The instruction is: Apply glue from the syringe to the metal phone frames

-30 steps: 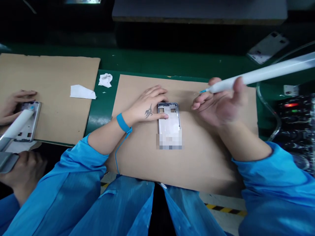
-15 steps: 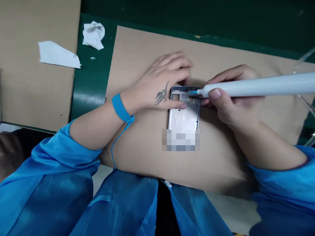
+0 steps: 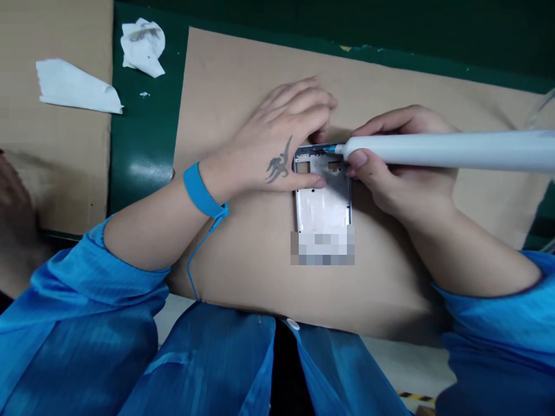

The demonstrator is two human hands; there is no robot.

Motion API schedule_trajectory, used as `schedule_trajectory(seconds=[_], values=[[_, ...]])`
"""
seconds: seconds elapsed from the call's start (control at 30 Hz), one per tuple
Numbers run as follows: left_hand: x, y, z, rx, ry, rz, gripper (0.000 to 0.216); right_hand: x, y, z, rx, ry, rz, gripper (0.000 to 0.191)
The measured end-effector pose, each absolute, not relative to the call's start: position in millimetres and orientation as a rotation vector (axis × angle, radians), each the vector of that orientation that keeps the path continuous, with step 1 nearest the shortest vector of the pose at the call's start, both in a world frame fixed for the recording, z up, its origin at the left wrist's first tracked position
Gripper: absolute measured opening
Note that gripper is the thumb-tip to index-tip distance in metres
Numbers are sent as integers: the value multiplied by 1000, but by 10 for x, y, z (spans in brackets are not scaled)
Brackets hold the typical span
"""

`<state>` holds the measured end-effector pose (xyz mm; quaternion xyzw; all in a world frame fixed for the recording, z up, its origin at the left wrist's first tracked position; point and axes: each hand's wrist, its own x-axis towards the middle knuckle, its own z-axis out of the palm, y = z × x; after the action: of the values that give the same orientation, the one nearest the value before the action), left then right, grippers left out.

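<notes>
A silver metal phone frame (image 3: 323, 202) lies face up on the cardboard, its lower end blurred out by pixelation. My left hand (image 3: 286, 136) is closed on its upper left part, thumb flat across the face and fingers bent at the far edge. In my right hand (image 3: 407, 173) is a long white dispensing syringe (image 3: 459, 150), held nearly level. Its thin blue tip meets or hovers just over the dark strip along the frame's top edge; contact cannot be made out. A blue wrist strap (image 3: 200, 189) with a cord circles my left wrist.
A cardboard sheet (image 3: 234, 260) covers the green table (image 3: 139, 150). At the far left, a crumpled white tissue (image 3: 142, 49) and a torn white paper piece (image 3: 78, 86) lie near another cardboard sheet (image 3: 56, 173). Another person's blurred hand (image 3: 15, 202) shows at the left edge.
The syringe tip has shifted away from me, closer to the frame's top edge. Both hands keep their grips. The surroundings slid left and slightly up in view; the other person's hand shows higher.
</notes>
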<state>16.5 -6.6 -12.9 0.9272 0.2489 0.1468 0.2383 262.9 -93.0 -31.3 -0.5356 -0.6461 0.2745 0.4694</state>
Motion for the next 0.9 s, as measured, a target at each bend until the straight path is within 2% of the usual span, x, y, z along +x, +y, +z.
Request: schedule_trajectory(seconds=[0.33,0.53,0.8,0.9], values=[[185,-72,-164,2470,709,459,60,2616,-940,-239,-1362,-1684,624,46],[166,-88,-152,2485,699,457,45,2608,-915,-301,-1331,-1711,517,53],[160,-77,-224,2534,670,486,47,2602,-905,-297,-1313,-1713,513,54],[155,-74,-250,2552,652,519,46,2630,-909,-284,-1312,-1745,544,48]])
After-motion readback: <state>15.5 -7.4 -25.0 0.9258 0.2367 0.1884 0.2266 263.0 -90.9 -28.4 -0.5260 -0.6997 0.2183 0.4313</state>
